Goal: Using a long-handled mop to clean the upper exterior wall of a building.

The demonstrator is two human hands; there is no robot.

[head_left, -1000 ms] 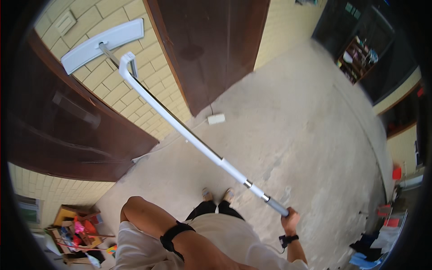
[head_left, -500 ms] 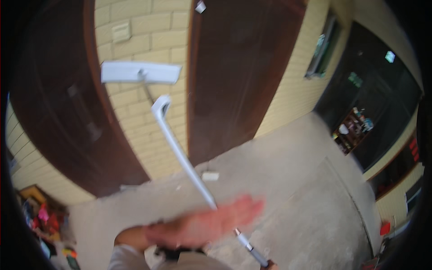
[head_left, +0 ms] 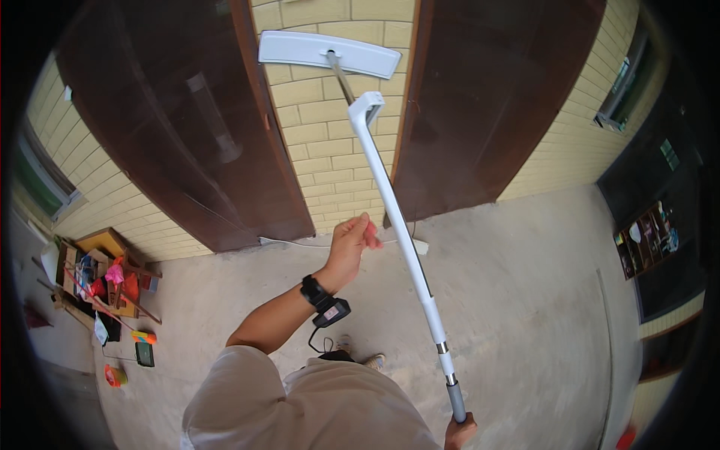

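Observation:
A long white flat mop [head_left: 396, 206] slants across the view, its pale rectangular head [head_left: 300, 54] raised in front of the brick wall. Below the head, a thin metal rod meets the white pole at an angled bracket. At the lower end, my right hand [head_left: 460, 430] is wrapped round the grey grip [head_left: 456, 403]. My left hand [head_left: 349, 251] is held up just left of the pole, apart from it. Its fingers are loosely bent and empty. A black strap with a small device [head_left: 330, 307] sits on my left wrist.
Two dark brown doors flank a cream brick wall [head_left: 315, 135]. A white cable and a small white block [head_left: 421, 247] lie on the concrete floor near the wall. Cluttered wooden furniture [head_left: 112, 270] stands at left; a loaded shelf [head_left: 646, 240] stands at far right.
My left hand has drawn back from across the pole to its left side, its stretched fingers now bent. The view has shifted, and the mop head appears higher. My right hand keeps its grip.

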